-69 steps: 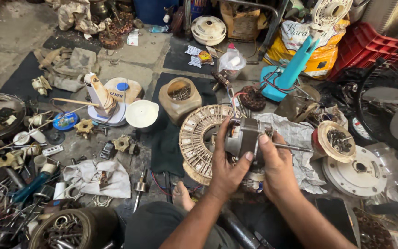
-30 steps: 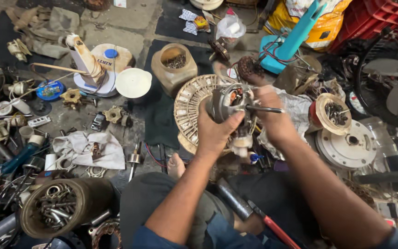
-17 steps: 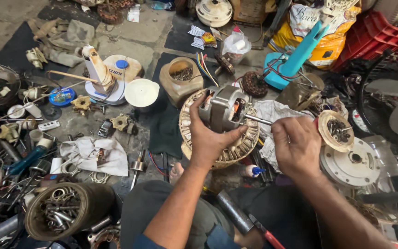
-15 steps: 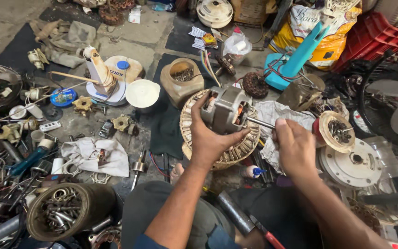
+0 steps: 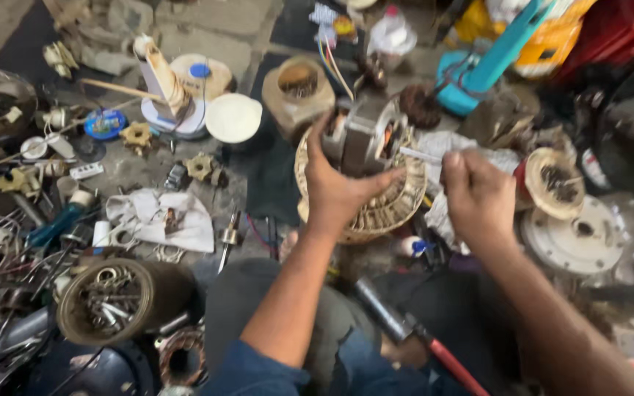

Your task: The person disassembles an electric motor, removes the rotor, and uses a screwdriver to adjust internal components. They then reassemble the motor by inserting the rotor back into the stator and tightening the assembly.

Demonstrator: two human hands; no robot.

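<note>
My left hand [image 5: 339,187] grips a small grey electric motor [image 5: 367,132] with copper windings, held up over a round ribbed stator ring [image 5: 387,209] on the floor. Coloured wires [image 5: 329,62] run up from the motor. My right hand [image 5: 478,194] is closed around a thin metal tool [image 5: 420,155] whose tip points left into the motor's side. The frame is blurred, so the tool's tip is hard to make out.
A hammer with a red handle [image 5: 412,337] lies across my lap. A tin of metal rings [image 5: 108,301] stands at lower left. A white cloth [image 5: 163,216], a white bowl [image 5: 233,117], a teal fan stand [image 5: 489,62] and a round motor cover [image 5: 574,238] lie around.
I lifted the motor off the stator ring with my left hand. My right hand let go of it, drew right, then came back with the thin tool toward the motor's side.
</note>
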